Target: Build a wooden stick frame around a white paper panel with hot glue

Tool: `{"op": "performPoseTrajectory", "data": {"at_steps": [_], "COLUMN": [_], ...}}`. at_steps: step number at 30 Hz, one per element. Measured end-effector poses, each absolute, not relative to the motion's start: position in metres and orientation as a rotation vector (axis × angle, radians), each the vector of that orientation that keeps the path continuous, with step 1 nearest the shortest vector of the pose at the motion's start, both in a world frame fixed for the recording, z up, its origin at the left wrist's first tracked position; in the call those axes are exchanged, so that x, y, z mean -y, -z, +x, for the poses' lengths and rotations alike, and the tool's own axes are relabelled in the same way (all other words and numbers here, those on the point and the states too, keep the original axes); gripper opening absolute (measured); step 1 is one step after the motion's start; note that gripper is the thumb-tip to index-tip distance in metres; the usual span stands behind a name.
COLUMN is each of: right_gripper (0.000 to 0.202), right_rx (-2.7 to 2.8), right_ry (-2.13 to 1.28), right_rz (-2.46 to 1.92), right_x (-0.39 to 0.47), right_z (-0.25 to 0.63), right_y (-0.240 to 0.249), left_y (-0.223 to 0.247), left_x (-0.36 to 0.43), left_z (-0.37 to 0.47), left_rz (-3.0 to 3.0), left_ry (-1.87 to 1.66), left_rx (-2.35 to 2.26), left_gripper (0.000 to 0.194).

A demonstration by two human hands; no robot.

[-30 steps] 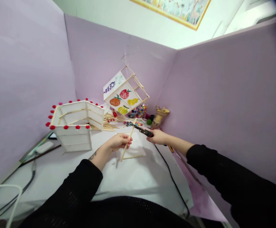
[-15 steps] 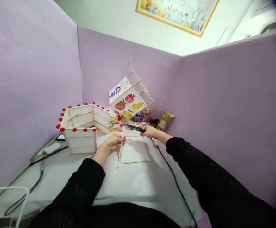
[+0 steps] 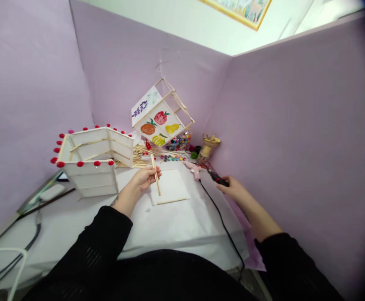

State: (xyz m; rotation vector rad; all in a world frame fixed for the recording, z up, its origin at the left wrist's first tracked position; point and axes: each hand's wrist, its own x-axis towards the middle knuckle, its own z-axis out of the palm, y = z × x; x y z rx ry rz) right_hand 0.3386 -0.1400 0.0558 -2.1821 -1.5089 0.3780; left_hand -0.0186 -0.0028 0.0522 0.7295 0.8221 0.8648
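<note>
- The left hand (image 3: 145,178) is pinched nearly closed, with thumb and fingers around thin wooden sticks (image 3: 158,185). I think there are two, side by side.
- The sticks stand up at a slant, poking out above and below that hand, over the white sheet (image 3: 171,184).
- The right hand (image 3: 232,187) is off to the other side, curled around a dark hand tool (image 3: 218,179). The tool is blurry, so I can't tell if its jaws are apart.
- A short stick (image 3: 171,201) lies along the sheet's near edge, in front of the left hand and to its right.
- The pink glue gun (image 3: 195,170) lies between the hands, nearest the tool. Its black cord (image 3: 216,211) runs down toward the person, just left of the right hand.
- If the right arm swings across low, it could snag the cord and drag the glue gun along.
- If the glue gun is hot, a finger brushing its tip could get burned.
- If the left pinch gets loose, the sticks could slide apart or drop.
- The white frame with red dots (image 3: 98,184) stands close to the left hand's left side, so an elbow bump could tip it.
</note>
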Motion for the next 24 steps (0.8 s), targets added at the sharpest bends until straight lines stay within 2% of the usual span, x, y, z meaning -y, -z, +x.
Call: {"op": "performPoseTrajectory", "data": {"at_steps": [7, 13, 15, 19, 22, 24], "right_gripper": [0.041, 0.043, 0.045, 0.042, 0.038, 0.027], "right_rx": [1.554, 1.752, 1.836, 1.877, 1.748, 1.668], "right_ry": [-0.109, 0.048, -0.086, -0.573, -0.974, -1.115], "right_rz": [-2.477, -2.404, -2.178, -1.681, -1.509, -1.484], "right_x": [0.157, 0.152, 0.147, 0.134, 0.118, 0.107], "right_z": [0.326, 0.305, 0.285, 0.222, 0.173, 0.151], "right_y": [-0.005, -0.017, -0.03, -0.049, -0.052, -0.049], "left_y": [-0.044, -0.037, -0.036, -0.04, -0.042, -0.041], "left_x": [0.028, 0.034, 0.035, 0.043, 0.047, 0.047], "left_z": [-0.005, 0.004, 0.006, 0.008, 0.008, 0.007], "left_rz": [0.821, 0.837, 0.83, 0.81, 0.808, 0.841], "left_ry": [-0.681, -0.663, -0.7, -0.872, -0.986, -1.043], "left_rx": [-0.84, -0.841, -0.834, -0.715, -0.579, -0.527], "left_gripper": [0.004, 0.008, 0.013, 0.022, 0.029, 0.032]}}
